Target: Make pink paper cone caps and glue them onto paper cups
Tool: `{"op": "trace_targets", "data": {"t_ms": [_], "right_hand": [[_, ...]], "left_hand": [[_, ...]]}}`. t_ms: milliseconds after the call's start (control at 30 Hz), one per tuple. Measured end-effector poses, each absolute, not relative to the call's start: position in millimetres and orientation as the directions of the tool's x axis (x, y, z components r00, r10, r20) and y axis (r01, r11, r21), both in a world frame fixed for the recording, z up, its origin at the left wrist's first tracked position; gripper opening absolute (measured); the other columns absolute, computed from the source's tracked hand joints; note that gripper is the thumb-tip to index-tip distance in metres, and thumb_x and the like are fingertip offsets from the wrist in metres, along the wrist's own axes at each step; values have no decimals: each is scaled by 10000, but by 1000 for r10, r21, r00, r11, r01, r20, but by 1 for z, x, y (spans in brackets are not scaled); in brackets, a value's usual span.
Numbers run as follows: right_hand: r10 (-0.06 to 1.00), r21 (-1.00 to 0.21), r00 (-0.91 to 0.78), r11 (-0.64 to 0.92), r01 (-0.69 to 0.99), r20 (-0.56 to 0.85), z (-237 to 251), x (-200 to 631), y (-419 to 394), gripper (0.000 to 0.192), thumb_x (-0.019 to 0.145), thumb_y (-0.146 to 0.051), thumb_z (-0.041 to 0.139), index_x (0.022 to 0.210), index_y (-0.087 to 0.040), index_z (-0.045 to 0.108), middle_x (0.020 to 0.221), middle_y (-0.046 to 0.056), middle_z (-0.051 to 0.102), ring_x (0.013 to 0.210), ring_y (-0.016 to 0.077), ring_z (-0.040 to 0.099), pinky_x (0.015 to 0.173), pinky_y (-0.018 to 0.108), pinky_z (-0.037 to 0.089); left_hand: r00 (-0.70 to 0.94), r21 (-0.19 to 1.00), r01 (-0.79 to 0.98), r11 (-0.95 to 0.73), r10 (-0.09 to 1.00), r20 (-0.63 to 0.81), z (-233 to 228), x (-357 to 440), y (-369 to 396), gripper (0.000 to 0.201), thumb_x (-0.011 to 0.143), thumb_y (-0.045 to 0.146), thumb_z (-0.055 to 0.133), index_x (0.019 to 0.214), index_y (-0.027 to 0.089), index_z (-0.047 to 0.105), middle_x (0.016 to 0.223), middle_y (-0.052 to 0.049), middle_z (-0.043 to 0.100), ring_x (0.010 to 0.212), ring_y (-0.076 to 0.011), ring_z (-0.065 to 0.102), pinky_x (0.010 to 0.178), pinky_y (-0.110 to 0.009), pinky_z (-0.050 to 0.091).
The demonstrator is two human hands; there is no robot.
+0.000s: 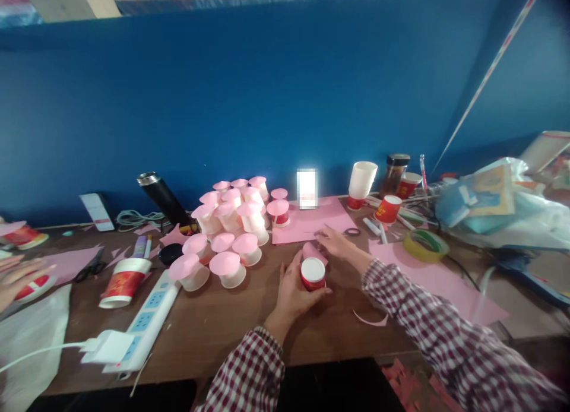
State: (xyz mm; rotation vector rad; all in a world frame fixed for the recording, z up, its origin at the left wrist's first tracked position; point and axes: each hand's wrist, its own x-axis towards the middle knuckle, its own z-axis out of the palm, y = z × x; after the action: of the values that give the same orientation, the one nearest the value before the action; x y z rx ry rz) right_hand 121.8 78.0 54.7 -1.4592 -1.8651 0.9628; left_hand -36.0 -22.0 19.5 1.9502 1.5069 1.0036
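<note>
My left hand is wrapped around an upside-down red paper cup, its pale round base facing up. Just beyond the cup, a curved pink paper piece is partly hidden behind it. Beside that piece is my right hand, fingers stretched towards the pink paper sheet; whether it touches the piece, I cannot tell. To the left stand several paper cups with pink paper cones on top. A thin curved pink offcut lies to the right of the cup.
A white power strip and a lying red cup are on the left, with scissors. At the back stand a black flask and stacked cups. Yellow tape sits right. Another person's hand shows far left.
</note>
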Motion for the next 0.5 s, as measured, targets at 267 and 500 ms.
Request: {"op": "trace_targets", "data": {"t_ms": [267, 500], "right_hand": [[972, -839, -228, 173, 516, 61, 51, 124, 83, 155, 809, -254, 532, 816, -145, 641, 881, 77, 680, 820, 197, 608, 750, 297, 471], [960, -893, -274, 175, 414, 61, 46, 135, 82, 260, 808, -226, 568, 1042, -125, 623, 1080, 119, 649, 952, 205, 607, 831, 314, 472]], "left_hand": [[121, 744, 605, -284, 956, 266, 21, -35, -23, 988, 542, 501, 756, 1366, 247, 272, 1338, -103, 484, 1234, -291, 424, 1083, -541, 88], [116, 737, 615, -280, 957, 266, 20, -36, -23, 971, 543, 511, 749, 1352, 235, 286, 1339, -106, 482, 1237, -289, 421, 1080, -531, 111]]}}
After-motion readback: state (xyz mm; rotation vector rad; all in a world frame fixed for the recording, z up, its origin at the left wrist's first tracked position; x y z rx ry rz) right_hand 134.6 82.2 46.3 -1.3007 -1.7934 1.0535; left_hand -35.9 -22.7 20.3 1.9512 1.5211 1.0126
